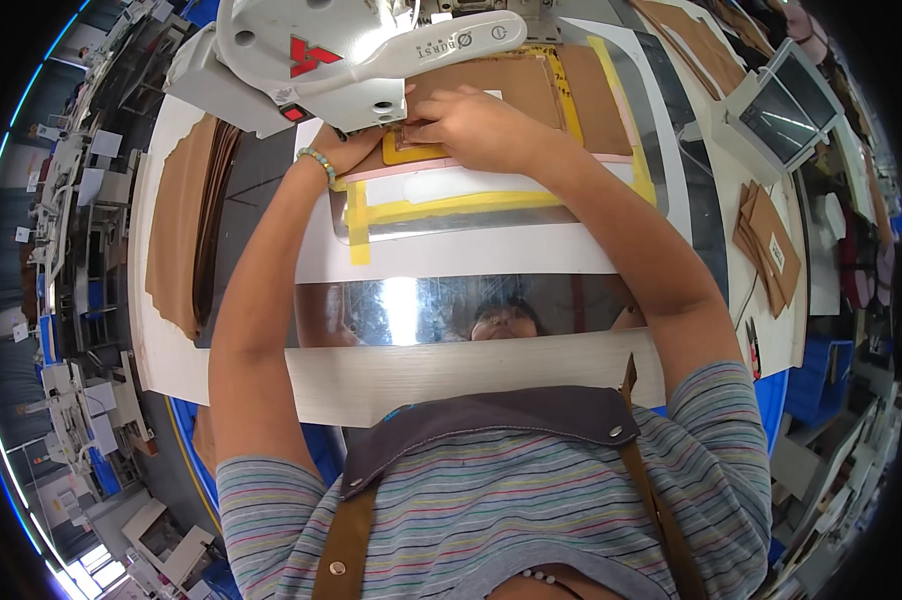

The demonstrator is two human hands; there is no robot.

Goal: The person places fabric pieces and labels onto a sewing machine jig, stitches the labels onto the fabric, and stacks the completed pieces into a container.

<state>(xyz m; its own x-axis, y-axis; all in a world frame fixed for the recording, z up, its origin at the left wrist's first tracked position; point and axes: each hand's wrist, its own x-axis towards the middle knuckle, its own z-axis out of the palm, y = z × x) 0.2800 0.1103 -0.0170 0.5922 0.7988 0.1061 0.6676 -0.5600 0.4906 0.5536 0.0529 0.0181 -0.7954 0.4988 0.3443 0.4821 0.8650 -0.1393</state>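
Under the white head of a sewing machine [311,65] lies a brown fabric panel [599,100], set in a flat template with yellow tape [441,207] along its edges. My right hand [483,128] rests over the panel, its fingers bent together by a small yellow-edged frame [416,153]. Whatever those fingertips pinch, if anything, is too small to make out. Close to the same spot, my left hand [346,152] reaches in beneath the machine head. Its fingers are mostly hidden by the machine and the right hand.
A stack of brown pieces [186,230] lies on the table's left. To the right stand a control screen [786,110], more brown pieces [768,245] and small snips [753,350]. A shiny metal strip [471,305] runs across the table in front of the template.
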